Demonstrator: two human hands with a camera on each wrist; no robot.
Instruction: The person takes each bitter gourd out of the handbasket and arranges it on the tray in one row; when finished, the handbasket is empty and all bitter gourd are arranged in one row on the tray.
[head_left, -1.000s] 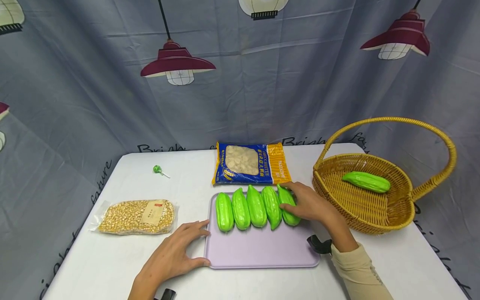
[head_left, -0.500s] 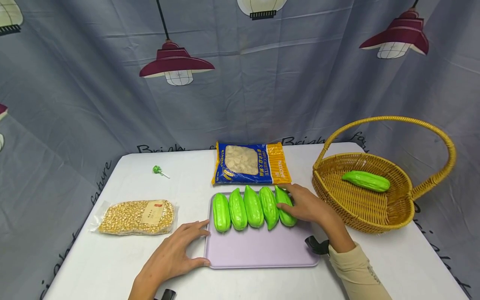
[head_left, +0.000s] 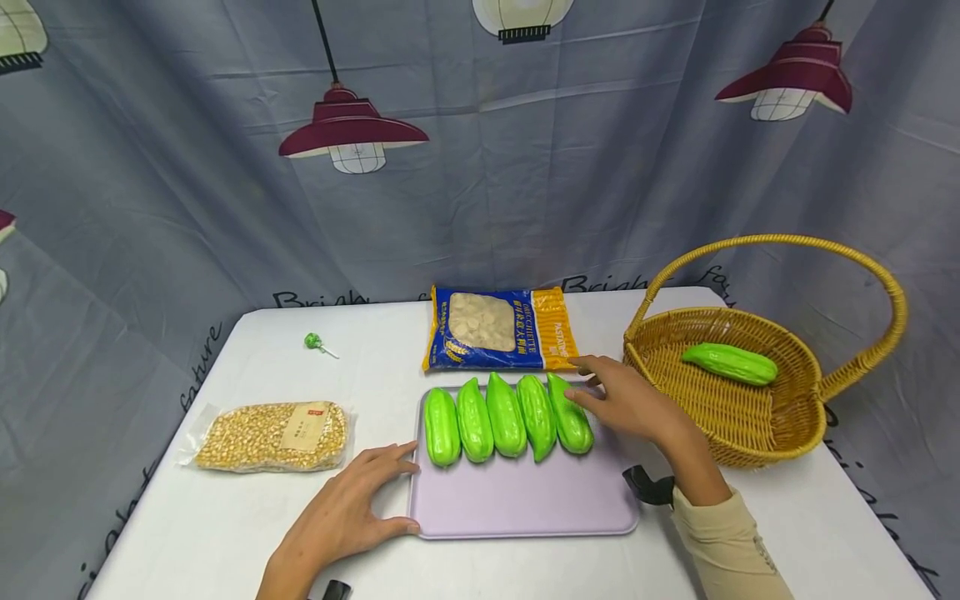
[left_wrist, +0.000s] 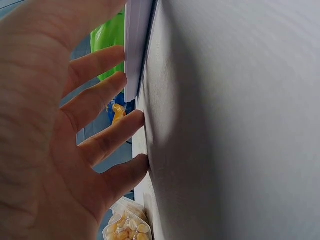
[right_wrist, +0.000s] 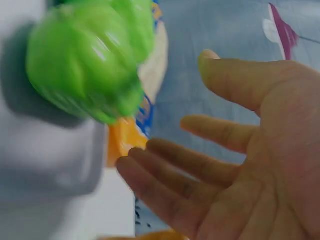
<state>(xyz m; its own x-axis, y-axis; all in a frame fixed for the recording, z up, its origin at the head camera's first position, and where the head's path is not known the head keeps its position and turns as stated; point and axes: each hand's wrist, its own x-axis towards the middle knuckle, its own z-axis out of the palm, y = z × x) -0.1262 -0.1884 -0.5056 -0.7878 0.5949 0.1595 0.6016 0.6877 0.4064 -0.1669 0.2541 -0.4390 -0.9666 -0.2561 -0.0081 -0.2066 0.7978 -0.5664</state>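
Several bright green bitter-melon-like vegetables lie side by side along the far half of a lilac tray (head_left: 525,504). The rightmost green vegetable (head_left: 572,421) is nearest my right hand (head_left: 633,406), which hovers just right of it with fingers spread; in the right wrist view a gap separates that hand from the green vegetable (right_wrist: 82,60). My left hand (head_left: 347,504) rests at the tray's left edge, fingers extended. In the left wrist view, fingertips of the left hand (left_wrist: 85,135) touch the tray's side (left_wrist: 134,55) and the table.
A wicker basket (head_left: 720,417) with a tall handle stands at the right, one green vegetable (head_left: 731,364) inside. Behind the tray lies a blue and orange pasta bag (head_left: 498,329). A bag of corn kernels (head_left: 262,435) and a green lollipop (head_left: 312,341) are at the left.
My right hand has let go of the rightmost green vegetable and drawn back to the right. The row of vegetables shifted slightly left earlier. My left hand has stayed put.
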